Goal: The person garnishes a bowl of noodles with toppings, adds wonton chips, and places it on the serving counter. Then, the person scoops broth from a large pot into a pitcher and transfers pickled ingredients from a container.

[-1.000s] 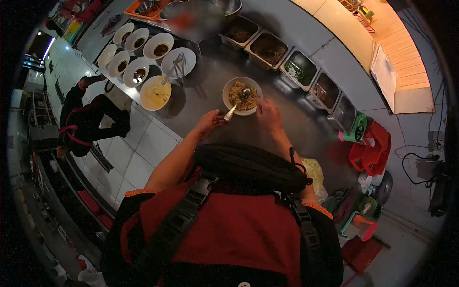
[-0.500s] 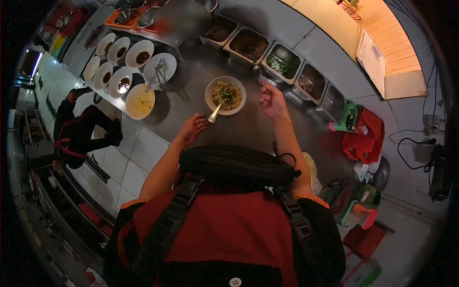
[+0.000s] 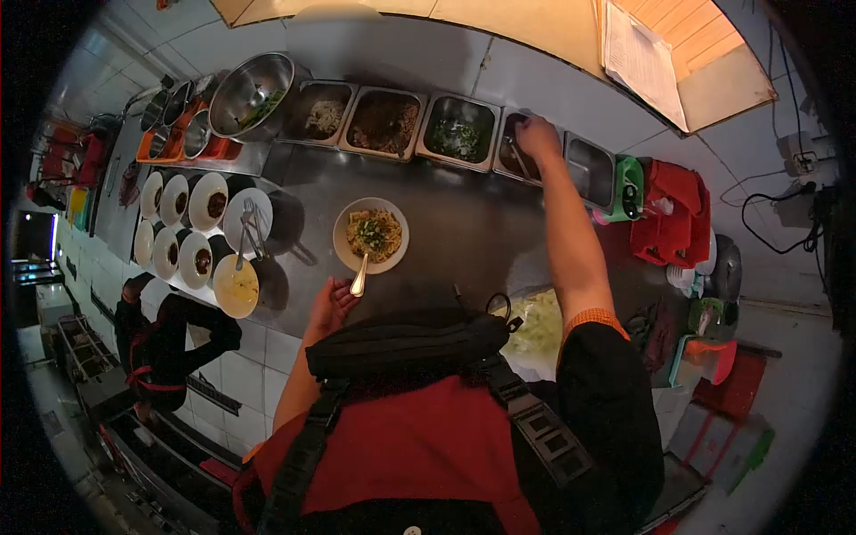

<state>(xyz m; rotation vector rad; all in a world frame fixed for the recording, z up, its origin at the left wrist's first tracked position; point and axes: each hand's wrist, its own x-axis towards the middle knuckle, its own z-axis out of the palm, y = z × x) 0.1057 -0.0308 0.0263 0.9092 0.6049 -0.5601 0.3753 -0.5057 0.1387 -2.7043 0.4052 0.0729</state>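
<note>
A white bowl (image 3: 341,242) of noodles topped with chopped greens stands on the steel counter. A spoon (image 3: 358,278) leans in it, its handle toward me. My left hand (image 3: 333,305) is just below the bowl near that handle, fingers loosely apart and holding nothing. My right hand (image 3: 539,141) is stretched forward over a metal food pan (image 3: 510,171), its fingers curled down at the pan. What those fingers hold, if anything, is hidden. Beside that pan on the left is a pan of chopped green herbs (image 3: 460,134).
More pans line the back, including one of brown topping (image 3: 383,123). A large steel bowl (image 3: 252,94) stands at back left. Several sauced bowls (image 3: 208,201), a plate with forks (image 3: 250,220) and a yellowish bowl (image 3: 236,287) are left. Red baskets (image 3: 670,214) stand right. Another person (image 3: 169,343) is at left.
My right hand has moved from above the counter, right of the noodle bowl, to a food pan at the back. My left hand stays near the spoon. The camera view has shifted.
</note>
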